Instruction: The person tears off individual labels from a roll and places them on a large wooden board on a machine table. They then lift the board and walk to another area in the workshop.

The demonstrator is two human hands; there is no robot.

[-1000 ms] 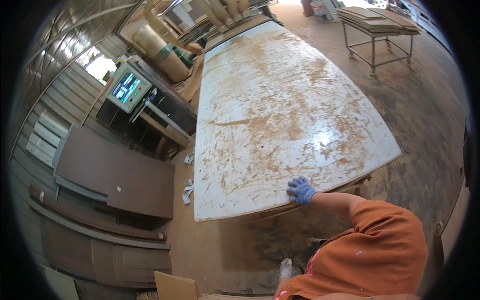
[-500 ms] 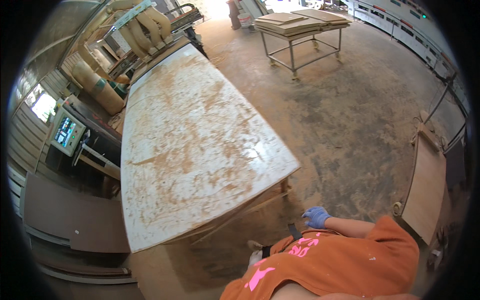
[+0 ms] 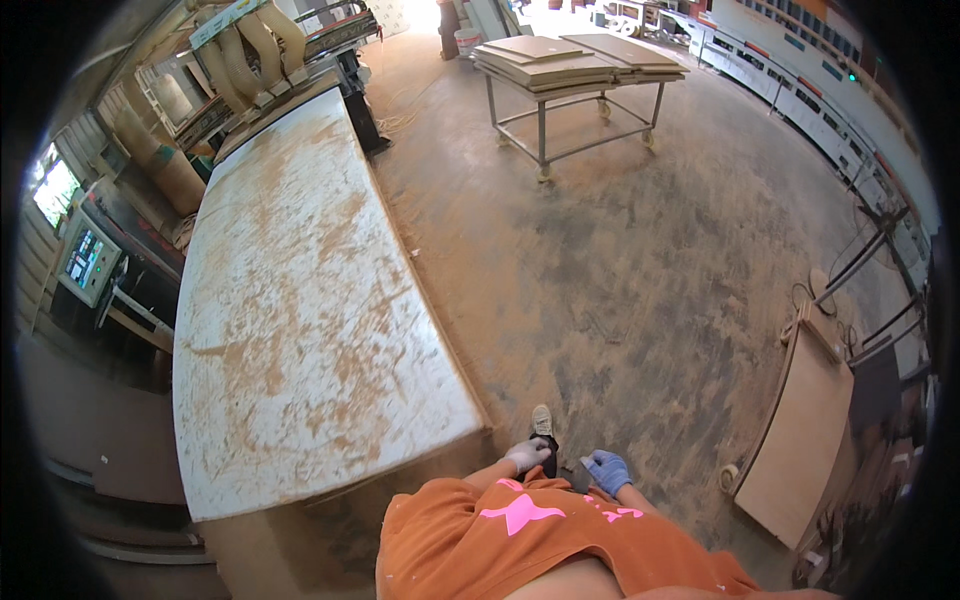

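Observation:
My left hand (image 3: 526, 455), in a pale glove, hangs low in front of my body, just past the near right corner of a long white-topped table (image 3: 330, 400). Its fingers bend inward and blend together, and I make out nothing in them. To its right is my right hand (image 3: 607, 472) in a blue glove, fingers loosely bent and a little apart, with no object visible in it. The hands are apart and neither touches the table. Brown sawdust streaks the tabletop. One shoe (image 3: 542, 420) shows on the floor beyond my left hand.
A wheeled metal cart (image 3: 545, 150) carries stacked boards (image 3: 560, 68) ahead. Thick hoses (image 3: 232, 65) rise from a machine at the table's far end. A control screen (image 3: 88, 255) stands left; a low wheeled board (image 3: 800, 440) lies right. A long white machine (image 3: 780, 75) lines the far right.
My view has turned and moved right, so the table sits farther left. My left hand has come forward into clearer view, my right hand has drawn closer to it, and a shoe has stepped forward.

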